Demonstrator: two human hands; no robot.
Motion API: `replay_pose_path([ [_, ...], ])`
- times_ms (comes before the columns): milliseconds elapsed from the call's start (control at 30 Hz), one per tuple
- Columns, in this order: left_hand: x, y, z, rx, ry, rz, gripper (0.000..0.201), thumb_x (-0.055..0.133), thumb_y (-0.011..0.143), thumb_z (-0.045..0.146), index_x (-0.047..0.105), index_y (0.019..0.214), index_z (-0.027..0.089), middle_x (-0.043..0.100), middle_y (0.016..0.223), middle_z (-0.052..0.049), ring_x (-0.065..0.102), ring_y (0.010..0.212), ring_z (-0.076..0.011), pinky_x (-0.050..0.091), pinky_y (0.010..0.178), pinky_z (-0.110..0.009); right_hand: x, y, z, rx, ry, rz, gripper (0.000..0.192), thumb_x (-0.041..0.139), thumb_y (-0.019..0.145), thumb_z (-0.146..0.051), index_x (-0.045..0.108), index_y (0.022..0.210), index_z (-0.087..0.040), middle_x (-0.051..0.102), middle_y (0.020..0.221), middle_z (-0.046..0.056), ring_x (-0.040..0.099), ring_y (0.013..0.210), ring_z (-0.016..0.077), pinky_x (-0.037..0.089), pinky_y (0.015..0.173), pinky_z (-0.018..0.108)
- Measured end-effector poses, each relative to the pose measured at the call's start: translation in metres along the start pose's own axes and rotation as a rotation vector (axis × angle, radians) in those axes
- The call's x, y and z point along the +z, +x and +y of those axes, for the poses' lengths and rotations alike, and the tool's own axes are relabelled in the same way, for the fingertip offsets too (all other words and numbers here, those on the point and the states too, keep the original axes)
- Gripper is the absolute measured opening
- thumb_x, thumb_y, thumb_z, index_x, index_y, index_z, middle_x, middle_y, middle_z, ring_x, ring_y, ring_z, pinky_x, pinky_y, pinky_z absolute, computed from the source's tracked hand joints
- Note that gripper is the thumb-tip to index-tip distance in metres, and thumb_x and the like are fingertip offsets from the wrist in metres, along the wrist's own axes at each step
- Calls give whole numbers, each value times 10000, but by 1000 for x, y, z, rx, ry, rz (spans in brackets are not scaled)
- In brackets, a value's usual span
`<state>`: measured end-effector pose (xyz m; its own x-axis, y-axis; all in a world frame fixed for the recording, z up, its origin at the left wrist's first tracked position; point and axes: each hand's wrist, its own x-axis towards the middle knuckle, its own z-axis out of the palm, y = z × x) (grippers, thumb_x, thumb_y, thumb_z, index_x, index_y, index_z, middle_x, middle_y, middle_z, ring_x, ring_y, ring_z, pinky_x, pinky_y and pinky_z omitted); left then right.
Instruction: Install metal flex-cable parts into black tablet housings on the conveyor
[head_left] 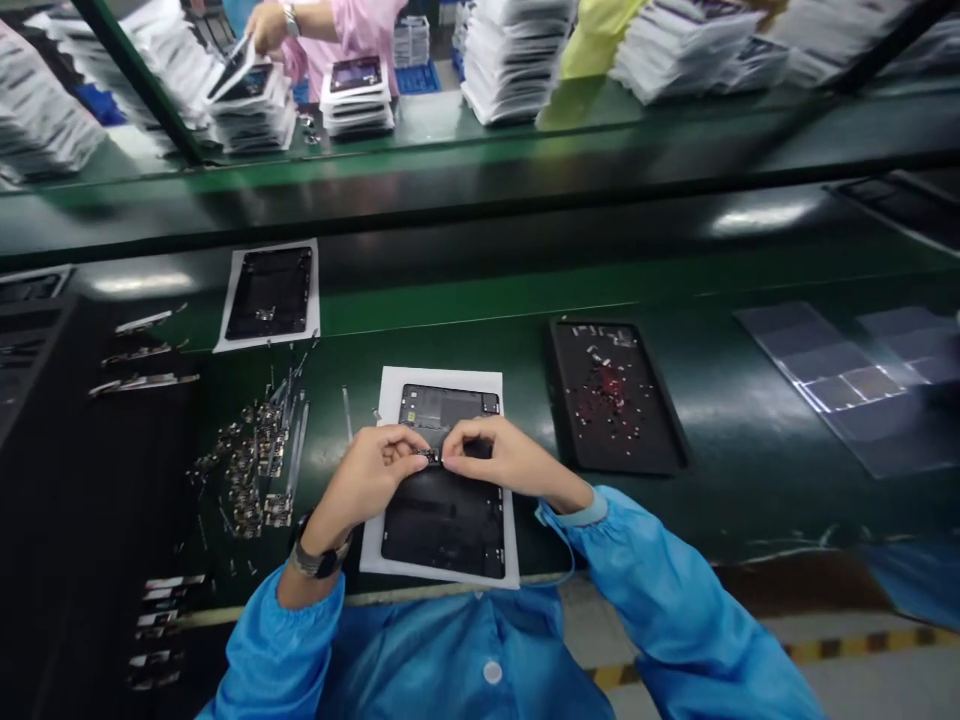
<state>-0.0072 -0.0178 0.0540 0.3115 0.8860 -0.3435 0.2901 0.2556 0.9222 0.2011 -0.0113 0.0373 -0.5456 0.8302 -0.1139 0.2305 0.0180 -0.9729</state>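
Both hands, left hand (373,470) and right hand (501,460), pinched shut on small connector (430,456) over tablet shell (444,500) near desk (750,470) front edge; part not seated yet, plenty of spares (251,470) left.

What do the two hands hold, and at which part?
A small dark part, pinched at its two ends by left hand and right hand, over the black panel.
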Motion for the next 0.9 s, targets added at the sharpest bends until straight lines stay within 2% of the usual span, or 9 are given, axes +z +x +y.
replay_pose_path([
  [333,1,4,-7,-1,34,-59,127,684,719,242,724,796,149,568,584,10,497,547,-115,381,521,-226,-1,-1,-2,-46,-120,-13,136,624,859,-254,671,767,-165,684,749,32,599,714,153,484,742,295],
  [467,1,4,-8,-23,63,-98,130,690,730,239,732,816,150,581,596,7,498,556,-120,391,536,-236,0,-3,-1,-16,-192,-31,98,631,840,-196,679,758,-172,693,726,18,611,709,154,470,808,316],
  [567,3,4,-6,-24,113,-150,134,678,744,225,727,847,154,556,578,24,481,542,-114,382,539,-233,0,-4,2,43,-210,-71,82,638,822,-172,697,764,-173,687,692,6,622,686,151,472,766,297],
  [733,3,3,-3,-23,159,-185,105,645,769,207,715,829,156,546,576,27,479,548,-111,370,541,-230,2,-2,10,100,-184,-114,93,667,823,-205,707,749,-166,691,675,1,630,663,144,465,737,284],
  [900,0,4,-4,-36,65,-160,120,675,757,244,722,820,154,562,585,16,489,550,-115,385,527,-231,1,-1,11,125,-51,-113,122,679,837,-270,719,795,-162,703,697,6,633,667,147,470,705,281],
])
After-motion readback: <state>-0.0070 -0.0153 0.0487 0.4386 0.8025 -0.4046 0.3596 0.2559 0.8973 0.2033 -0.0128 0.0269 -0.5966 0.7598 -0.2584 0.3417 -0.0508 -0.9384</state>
